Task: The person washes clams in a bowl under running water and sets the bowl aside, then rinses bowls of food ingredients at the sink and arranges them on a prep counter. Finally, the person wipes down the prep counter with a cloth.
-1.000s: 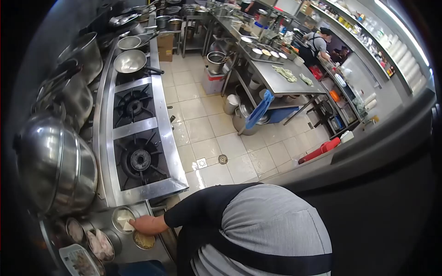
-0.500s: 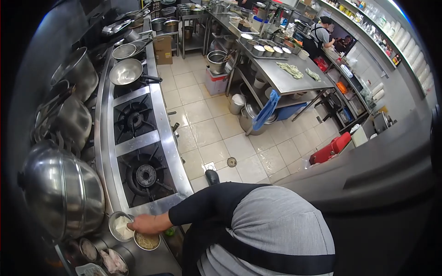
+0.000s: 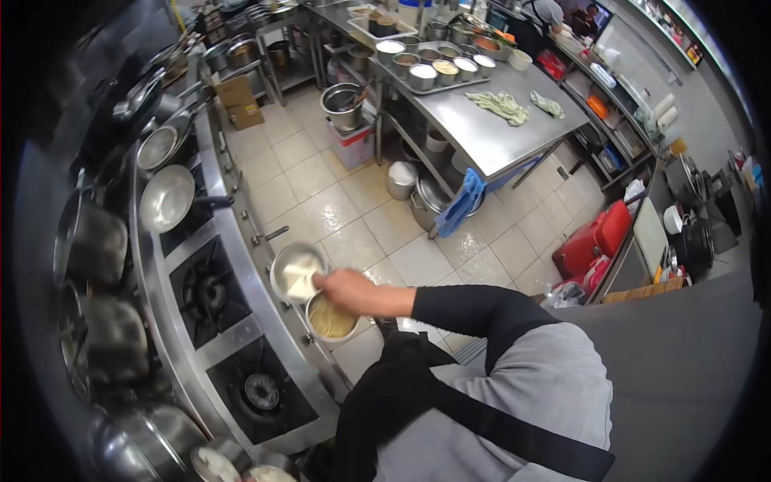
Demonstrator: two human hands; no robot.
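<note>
My right hand [image 3: 345, 292], at the end of a black sleeve, grips two round bowls together by their rims. One is a metal bowl [image 3: 277, 273] with white pieces in it, which look like slabs. Against it sits a smaller bowl [image 3: 331, 321] holding pale yellow shreds or strands. Both bowls are in the air beside the stove's front edge, above the tiled floor. The hand is slightly blurred, and its fingertips are partly hidden behind the rims. My left hand is out of view.
The gas stove [image 3: 229, 341] runs along the left, with a frying pan [image 3: 169, 199] and large pots [image 3: 104, 337] behind. Other food containers [image 3: 217, 463] stand at the bottom. Across the floor is a steel table [image 3: 514, 140] with cloths and tubs. A co-worker [image 3: 542, 16] stands far right.
My right hand has lifted both bowls off the counter by the stove and carried them forward and out over the floor. The camera view has turned as well.
</note>
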